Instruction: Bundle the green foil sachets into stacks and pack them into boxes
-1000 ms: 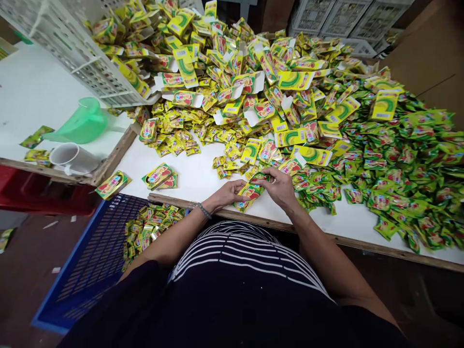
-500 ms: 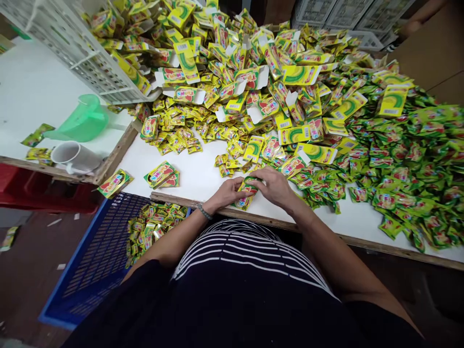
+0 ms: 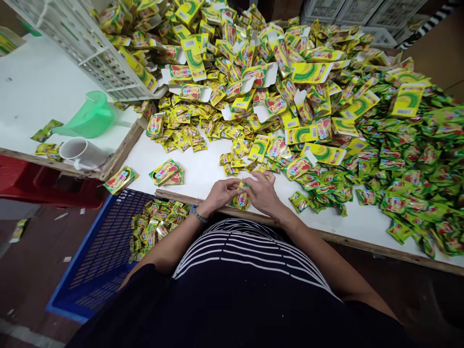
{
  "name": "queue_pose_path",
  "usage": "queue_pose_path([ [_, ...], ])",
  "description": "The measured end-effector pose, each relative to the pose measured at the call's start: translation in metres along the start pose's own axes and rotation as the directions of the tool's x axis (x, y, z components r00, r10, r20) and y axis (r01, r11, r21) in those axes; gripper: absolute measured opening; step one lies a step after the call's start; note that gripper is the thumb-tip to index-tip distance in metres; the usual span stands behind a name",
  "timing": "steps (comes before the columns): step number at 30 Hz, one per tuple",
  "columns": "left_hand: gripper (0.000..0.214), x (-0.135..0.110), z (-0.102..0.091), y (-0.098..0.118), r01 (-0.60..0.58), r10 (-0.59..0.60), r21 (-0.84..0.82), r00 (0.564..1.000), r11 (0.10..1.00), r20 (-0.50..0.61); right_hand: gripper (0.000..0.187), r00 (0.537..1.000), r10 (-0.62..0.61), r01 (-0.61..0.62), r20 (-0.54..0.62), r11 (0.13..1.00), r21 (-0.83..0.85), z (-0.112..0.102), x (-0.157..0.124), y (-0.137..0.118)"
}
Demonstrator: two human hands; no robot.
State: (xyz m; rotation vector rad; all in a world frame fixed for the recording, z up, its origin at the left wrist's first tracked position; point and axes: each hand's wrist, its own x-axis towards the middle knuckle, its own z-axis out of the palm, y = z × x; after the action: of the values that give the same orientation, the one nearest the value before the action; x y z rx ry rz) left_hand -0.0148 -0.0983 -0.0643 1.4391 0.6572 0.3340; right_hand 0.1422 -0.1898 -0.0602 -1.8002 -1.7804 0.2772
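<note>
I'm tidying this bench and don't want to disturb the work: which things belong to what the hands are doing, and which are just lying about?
In use:
left hand and right hand, both gripping a small carton
carton pile
green sachets
blue crate, probably

Lying about:
green jug
white cup
red crate

Grips counted: two, the left grip (image 3: 221, 192) and the right grip (image 3: 261, 193), with one carton (image 3: 241, 199) held between them. Tabletops: two, a main tabletop (image 3: 197, 176) and a side tabletop (image 3: 32, 92). The side tabletop carried one green jug (image 3: 92, 116) and one white mug (image 3: 78, 152). One blue crate (image 3: 105, 241) and one tipped white basket (image 3: 83, 48) were recorded. Loose sachets (image 3: 398, 169) and open cartons (image 3: 311, 72) were too many to count.
</note>
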Motion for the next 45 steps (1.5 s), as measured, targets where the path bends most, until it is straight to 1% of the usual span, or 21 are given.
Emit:
queue_pose_path([
  [1,0.053,-0.001,0.000,-0.001,-0.007,0.007,-0.003,1.000,1.000,-0.028,0.022,1.000,0.005,-0.005,-0.016,1.000,0.024,0.000,-0.001,0.000],
  [3,0.059,-0.004,0.000,-0.004,-0.024,0.023,-0.007,0.996,1.000,-0.091,0.020,0.989,0.068,-0.058,-0.129,0.995,0.080,-0.003,-0.004,0.003],
  [5,0.062,-0.008,0.001,-0.008,-0.052,0.050,-0.010,0.988,0.999,-0.146,0.021,0.952,0.167,-0.128,-0.258,0.979,0.160,-0.005,-0.007,0.008],
  [6,0.062,-0.010,0.002,-0.009,-0.069,0.066,-0.013,0.985,0.998,-0.162,0.022,0.936,0.212,-0.152,-0.282,0.964,0.218,-0.004,-0.009,0.010],
  [8,0.061,-0.013,0.002,-0.013,-0.109,0.107,-0.001,0.979,0.994,-0.176,0.026,0.933,0.270,-0.175,-0.238,0.919,0.354,0.000,-0.014,0.014],
  [10,0.058,-0.015,0.002,-0.016,-0.152,0.163,0.069,0.968,0.986,-0.190,0.029,0.945,0.281,-0.181,-0.168,0.875,0.450,0.007,-0.018,0.015],
  [14,0.039,-0.013,0.003,-0.019,-0.213,0.251,0.242,0.958,0.946,-0.136,0.028,0.968,0.223,-0.151,-0.118,0.886,0.439,0.012,-0.019,0.018],
  [16,0.035,-0.011,0.003,-0.017,-0.211,0.248,0.270,0.962,0.939,-0.111,0.028,0.969,0.236,-0.177,-0.078,0.874,0.452,0.009,-0.016,0.020],
  [18,0.033,-0.010,0.002,-0.016,-0.187,0.222,0.274,0.969,0.943,-0.105,0.033,0.959,0.279,-0.222,-0.052,0.851,0.476,0.004,-0.011,0.022],
  [20,0.035,-0.009,0.003,-0.015,-0.157,0.188,0.234,0.976,0.959,-0.114,0.037,0.963,0.267,-0.220,-0.042,0.864,0.453,0.000,-0.006,0.022],
  [24,0.051,-0.009,0.004,-0.018,-0.102,0.100,-0.009,0.985,0.995,-0.141,0.023,0.995,0.104,-0.096,-0.003,0.923,0.373,-0.005,-0.003,0.014],
  [26,0.056,-0.008,0.005,-0.020,-0.085,0.073,-0.088,0.988,0.993,-0.133,0.023,0.996,0.090,-0.081,-0.010,0.935,0.347,-0.007,-0.002,0.010],
  [28,0.057,-0.007,0.006,-0.021,-0.075,0.061,-0.107,0.990,0.991,-0.130,0.021,0.991,0.128,-0.114,-0.030,0.949,0.294,-0.008,-0.001,0.008],
  [30,0.057,-0.006,0.006,-0.022,-0.069,0.055,-0.110,0.991,0.992,-0.125,0.021,0.978,0.209,-0.195,-0.016,0.934,0.300,-0.009,0.002,0.010],
  [33,0.057,-0.005,0.006,-0.021,-0.069,0.057,-0.107,0.992,0.992,-0.115,0.022,0.939,0.319,-0.341,0.124,0.842,0.418,-0.013,0.011,0.016],
  [35,0.057,-0.006,0.006,-0.021,-0.071,0.061,-0.083,0.991,0.994,-0.120,0.022,0.917,0.326,-0.398,0.232,0.798,0.452,-0.017,0.018,0.021],
  [38,0.057,-0.007,0.007,-0.020,-0.080,0.075,-0.032,0.987,0.996,-0.139,0.022,0.906,0.265,-0.399,0.331,0.796,0.456,-0.024,0.023,0.026],
  [40,0.056,-0.009,0.007,-0.021,-0.102,0.104,0.021,0.984,0.995,-0.142,0.023,0.921,0.201,-0.343,0.333,0.822,0.454,-0.026,0.019,0.028],
  [41,0.056,-0.009,0.006,-0.021,-0.118,0.125,0.058,0.982,0.991,-0.144,0.024,0.936,0.168,-0.301,0.310,0.838,0.454,-0.025,0.015,0.028],
  [43,0.053,-0.011,0.005,-0.021,-0.148,0.170,0.148,0.975,0.978,-0.146,0.025,0.966,0.127,-0.219,0.223,0.862,0.457,-0.019,0.003,0.027],
  [45,0.047,-0.012,0.004,-0.022,-0.163,0.197,0.223,0.971,0.961,-0.138,0.027,0.984,0.141,-0.174,0.106,0.871,0.459,-0.007,-0.010,0.024],
])
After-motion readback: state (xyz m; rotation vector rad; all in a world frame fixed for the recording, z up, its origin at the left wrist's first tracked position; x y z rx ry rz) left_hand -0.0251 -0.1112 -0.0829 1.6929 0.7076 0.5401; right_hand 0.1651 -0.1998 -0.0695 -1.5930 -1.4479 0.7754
